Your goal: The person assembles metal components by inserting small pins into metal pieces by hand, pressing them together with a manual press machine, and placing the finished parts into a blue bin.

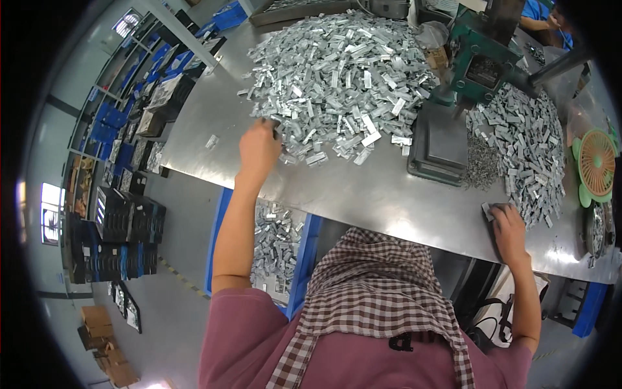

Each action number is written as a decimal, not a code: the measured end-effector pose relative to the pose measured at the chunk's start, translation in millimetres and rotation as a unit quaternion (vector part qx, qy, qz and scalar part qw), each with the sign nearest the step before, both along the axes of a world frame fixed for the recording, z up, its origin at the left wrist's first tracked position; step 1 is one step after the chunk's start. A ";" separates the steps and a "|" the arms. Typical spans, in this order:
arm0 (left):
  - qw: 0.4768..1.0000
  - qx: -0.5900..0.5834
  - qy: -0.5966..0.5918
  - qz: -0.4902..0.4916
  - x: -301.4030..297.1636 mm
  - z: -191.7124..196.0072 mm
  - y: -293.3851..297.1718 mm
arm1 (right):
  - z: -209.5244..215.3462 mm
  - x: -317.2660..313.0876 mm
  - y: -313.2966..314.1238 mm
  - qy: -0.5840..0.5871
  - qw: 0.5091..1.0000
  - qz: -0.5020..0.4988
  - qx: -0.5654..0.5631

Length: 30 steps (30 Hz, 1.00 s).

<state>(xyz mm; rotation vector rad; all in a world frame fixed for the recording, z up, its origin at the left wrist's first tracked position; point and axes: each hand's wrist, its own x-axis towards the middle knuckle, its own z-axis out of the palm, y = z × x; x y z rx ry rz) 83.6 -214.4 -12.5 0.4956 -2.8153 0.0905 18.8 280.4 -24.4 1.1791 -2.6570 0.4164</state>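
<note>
A wide heap of small silvery rectangular metal pieces covers the middle of the steel table. My left hand is at the heap's left edge, fingers curled against the pieces; what they hold, if anything, is hidden. Near the table's front edge on the right, my right hand pinches one small metal piece between thumb and fingers. Beyond that hand lies a second pile of similar metal pieces. Between the two heaps stands a green press over a dark metal block.
Tiny metal bits lie beside the block. A green and orange fan stands at the right. Below the table's front edge sits a blue bin of metal parts. Another person's blue sleeve shows at far right. Shelves with blue boxes line the left.
</note>
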 end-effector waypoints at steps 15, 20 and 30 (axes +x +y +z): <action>0.472 0.853 -0.118 -0.191 -34.4 -4.3 190.3 | 22.1 -4.2 -29.3 -0.144 0.989 -0.016 -0.035; 0.553 0.809 -0.062 -0.188 -32.5 -7.4 226.7 | 47.2 1.2 -73.3 -0.343 0.886 0.015 -0.313; 0.665 0.702 -0.001 -0.256 -13.7 2.7 225.8 | 23.9 6.0 -103.4 -0.145 0.947 0.009 -0.286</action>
